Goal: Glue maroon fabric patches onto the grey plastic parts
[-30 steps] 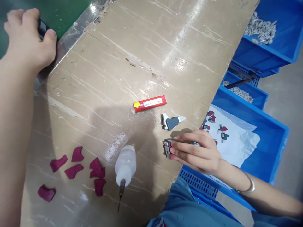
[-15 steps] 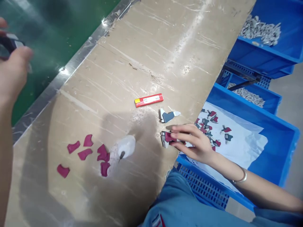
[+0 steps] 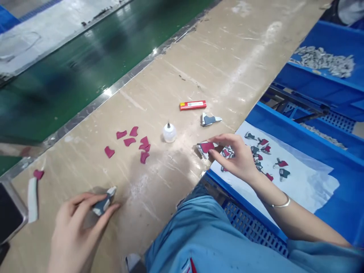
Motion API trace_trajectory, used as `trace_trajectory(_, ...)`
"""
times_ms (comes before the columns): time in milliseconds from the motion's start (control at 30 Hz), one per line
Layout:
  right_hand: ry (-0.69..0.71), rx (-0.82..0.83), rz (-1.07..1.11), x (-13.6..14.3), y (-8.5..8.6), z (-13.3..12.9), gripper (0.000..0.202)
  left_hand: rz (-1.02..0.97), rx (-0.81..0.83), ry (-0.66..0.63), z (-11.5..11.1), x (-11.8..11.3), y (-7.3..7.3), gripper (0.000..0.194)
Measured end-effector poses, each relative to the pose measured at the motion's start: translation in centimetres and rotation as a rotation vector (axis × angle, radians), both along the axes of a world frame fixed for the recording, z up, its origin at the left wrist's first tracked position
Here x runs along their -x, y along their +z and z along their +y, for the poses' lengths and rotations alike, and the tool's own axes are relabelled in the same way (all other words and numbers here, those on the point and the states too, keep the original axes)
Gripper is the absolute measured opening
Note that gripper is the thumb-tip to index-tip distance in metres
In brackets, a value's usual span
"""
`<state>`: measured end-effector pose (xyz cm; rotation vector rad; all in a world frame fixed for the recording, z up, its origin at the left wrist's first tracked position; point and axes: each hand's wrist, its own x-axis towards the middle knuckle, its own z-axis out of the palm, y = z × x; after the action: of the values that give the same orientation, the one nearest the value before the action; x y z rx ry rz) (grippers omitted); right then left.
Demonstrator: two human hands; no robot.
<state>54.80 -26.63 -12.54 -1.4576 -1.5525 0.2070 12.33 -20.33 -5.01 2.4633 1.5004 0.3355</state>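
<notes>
Low on the left, my left hand (image 3: 75, 223) pinches a small dark grey and white plastic piece (image 3: 101, 206) just over the tabletop. At the table's right edge my right hand (image 3: 241, 161) grips a white piece with a maroon face (image 3: 207, 147) between thumb and fingers. Behind it lies a similar grey and white piece (image 3: 209, 120). Several loose maroon pieces (image 3: 130, 141) are scattered left of a small white bottle (image 3: 169, 133) with a dark tip. A slim red box with a yellow end (image 3: 193, 105) rests farther back.
A blue crate (image 3: 321, 223) on the right holds white sheeting and several maroon or grey pieces. Another blue bin (image 3: 298, 76) has many whitish parts. A metal strip (image 3: 113, 91) borders the green surface (image 3: 93, 64). A dark-screened device (image 3: 11, 212) lies far left.
My left hand has come down from the upper left to the lower left table with the grey and white piece. My right hand keeps its piece near the edge. The view has shifted.
</notes>
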Motion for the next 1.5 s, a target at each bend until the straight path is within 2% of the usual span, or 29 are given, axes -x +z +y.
trace_trajectory(67, 0.127, -0.067, 0.085, 2.1, 1.0, -0.3, 0.036, -0.003, -0.01, -0.029, -2.7, 0.4, -1.3, 0.025)
trace_trajectory(133, 0.296, -0.114, 0.178, 4.6, 2.0, -0.4, 0.042, -0.037, -0.014, -0.065, -5.1, -0.5, -1.7, 0.035)
trace_trajectory(167, 0.379, -0.131, 0.217, 6.0, 2.5, -0.4, 0.043, -0.074, -0.049, -0.005, -6.2, -1.4, -1.5, 0.04)
trace_trajectory(233, 0.497, -0.171, 0.264, 8.8, 3.2, -0.4, 0.042, -0.18, -0.011, 0.129, -8.0, -3.6, -0.7, 0.047)
trace_trajectory(367, 0.576, -0.22, 0.262, 13.3, 3.9, -0.4, 0.036, -0.612, 0.166, 0.209, -9.9, -8.3, 0.8, 0.057)
trace_trajectory(467, 0.611, -0.216, 0.239, 15.0, 3.9, -0.7, 0.037, -0.799, 0.173, 0.369, -10.4, -9.8, 0.7, 0.04)
trace_trajectory(533, 0.616, -0.143, 0.256, 15.5, 3.9, -0.9, 0.039, -0.869, 0.138, 0.406, -10.6, -9.8, 0.2, 0.03)
trace_trajectory(700, 0.698, 0.163, 0.348, 15.9, 4.4, -1.2, 0.026, -0.957, -0.032, 0.335, -10.9, -9.2, -1.0, 0.022)
trace_trajectory(867, 0.662, 0.161, 0.4, 16.9, 4.4, -1.2, 0.026, -0.982, -0.096, 0.355, -10.6, -9.3, -1.8, 0.013)
trace_trajectory(1000, 0.643, 0.195, 0.45, 17.5, 4.5, -1.0, 0.017, -0.962, -0.018, 0.392, -10.6, -8.7, -1.6, 0.014)
trace_trajectory(1067, 0.638, 0.314, 0.526, 17.5, 4.7, -0.9, 0.01, -0.915, 0.079, 0.383, -10.8, -8.1, -1.2, 0.03)
trace_trajectory(1167, 0.622, 0.497, 0.66, 17.5, 5.0, -0.7, 0.011, -0.829, 0.166, 0.335, -11.3, -7.4, -0.7, 0.083)
trace_trajectory(1200, 0.618, 0.534, 0.688, 17.5, 5.0, -0.7, 0.014, -0.792, 0.169, 0.321, -11.4, -7.2, -0.6, 0.093)
trace_trajectory(1233, 0.612, 0.558, 0.705, 17.5, 5.1, -0.6, 0.017, -0.75, 0.163, 0.306, -11.5, -7.1, -0.5, 0.095)
trace_trajectory(1300, 0.61, 0.578, 0.708, 17.5, 5.1, -0.6, 0.02, -0.67, 0.12, 0.274, -11.4, -6.9, -0.6, 0.079)
trace_trajectory(1400, 0.642, 0.584, 0.691, 17.7, 5.1, -0.5, 0.022, -0.607, -0.029, 0.236, -11.2, -6.7, -0.9, 0.051)
trace_trajectory(1500, 0.678, 0.589, 0.659, 17.7, 5.3, -0.4, 0.025, -0.6, -0.157, 0.231, -11.0, -6.5, -1.1, 0.038)
